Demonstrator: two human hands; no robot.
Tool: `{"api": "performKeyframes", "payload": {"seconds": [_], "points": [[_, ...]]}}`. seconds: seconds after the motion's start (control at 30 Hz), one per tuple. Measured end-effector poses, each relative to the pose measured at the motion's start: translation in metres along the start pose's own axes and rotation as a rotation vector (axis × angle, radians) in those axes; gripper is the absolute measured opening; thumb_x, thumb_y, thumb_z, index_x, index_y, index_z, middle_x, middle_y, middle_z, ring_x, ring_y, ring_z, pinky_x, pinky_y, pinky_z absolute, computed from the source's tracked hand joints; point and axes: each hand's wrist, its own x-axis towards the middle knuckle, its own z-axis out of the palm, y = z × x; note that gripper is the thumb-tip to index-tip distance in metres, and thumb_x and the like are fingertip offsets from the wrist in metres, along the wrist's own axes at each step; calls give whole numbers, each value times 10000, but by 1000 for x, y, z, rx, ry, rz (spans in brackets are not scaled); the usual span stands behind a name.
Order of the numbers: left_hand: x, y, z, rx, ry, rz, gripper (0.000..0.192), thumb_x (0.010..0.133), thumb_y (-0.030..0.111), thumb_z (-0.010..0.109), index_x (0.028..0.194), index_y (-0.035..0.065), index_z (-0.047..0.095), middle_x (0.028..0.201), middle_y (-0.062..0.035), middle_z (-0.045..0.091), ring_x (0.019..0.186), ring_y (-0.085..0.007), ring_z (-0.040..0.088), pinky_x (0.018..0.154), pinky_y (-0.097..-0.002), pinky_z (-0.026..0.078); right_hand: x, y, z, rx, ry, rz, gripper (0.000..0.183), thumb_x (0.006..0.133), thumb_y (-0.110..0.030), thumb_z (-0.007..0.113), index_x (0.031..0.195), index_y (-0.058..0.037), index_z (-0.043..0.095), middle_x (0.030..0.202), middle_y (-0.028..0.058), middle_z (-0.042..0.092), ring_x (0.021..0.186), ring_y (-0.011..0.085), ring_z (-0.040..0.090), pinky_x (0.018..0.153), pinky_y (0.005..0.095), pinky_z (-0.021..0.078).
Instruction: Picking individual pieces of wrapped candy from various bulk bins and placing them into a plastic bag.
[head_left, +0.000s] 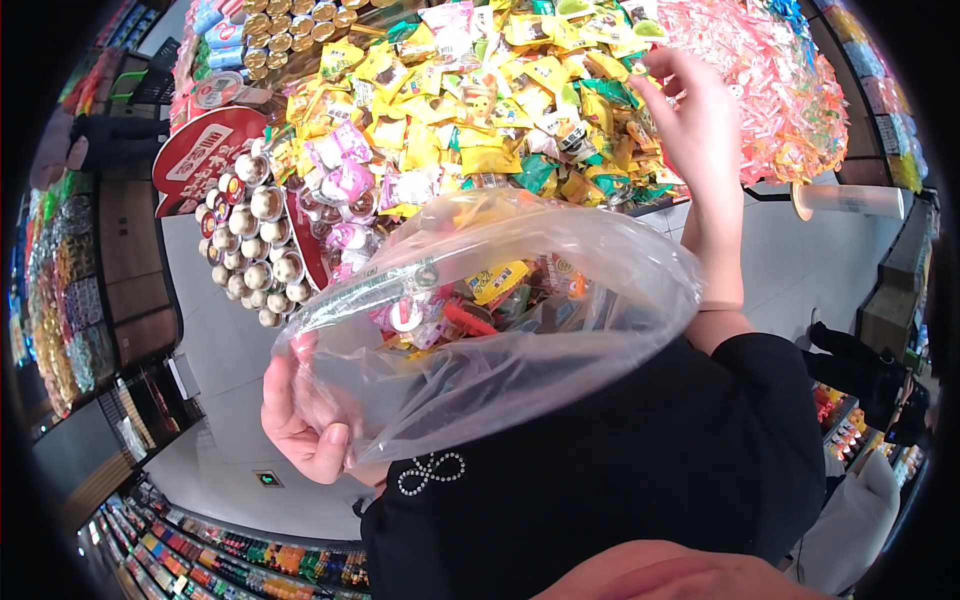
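Observation:
My left hand (311, 420) grips the rim of a clear plastic bag (517, 367), which hangs wide-mouthed in front of my body. Inside the bag lie mixed wrapped sweets, among them a yellow packet (497, 281) and a red one (470, 319). Over the right side of the candy heap (420, 112), my right hand (686, 101) is raised with thumb and fingers apart, near yellow and green packets. Whether its fingertips touch a small packet there cannot be told. Pink-white wrapped sweets (349, 180) lie at the heap's near left.
Round cream-coloured sweets in cups (259, 240) and a red sign (210, 157) stand at the left. Gold-wrapped sweets (281, 34) lie at the back left, pink-wrapped sticks (765, 82) at the right. A white cylinder (851, 201) juts out at right. Stocked shelves and other people are around.

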Motion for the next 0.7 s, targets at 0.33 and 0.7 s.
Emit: {"api": "performKeyframes", "payload": {"seconds": [0.33,0.7], "points": [[5,1,-8,51,-224,-68,723,684,-154,364,1320,-98,25,1329,-383,27,461,-39,540,419,-142,396,-12,37,36,-185,-100,4,134,719,-127,623,762,-20,554,773,147,589,694,318,570,629,391,455],[13,-9,31,-101,209,-63,746,663,-133,416,1304,-137,34,1311,-385,141,609,-63,586,654,-175,418,-9,-89,-52,942,-350,-571,63,772,-1,511,834,-5,525,909,213,590,757,264,580,647,306,468]]}}
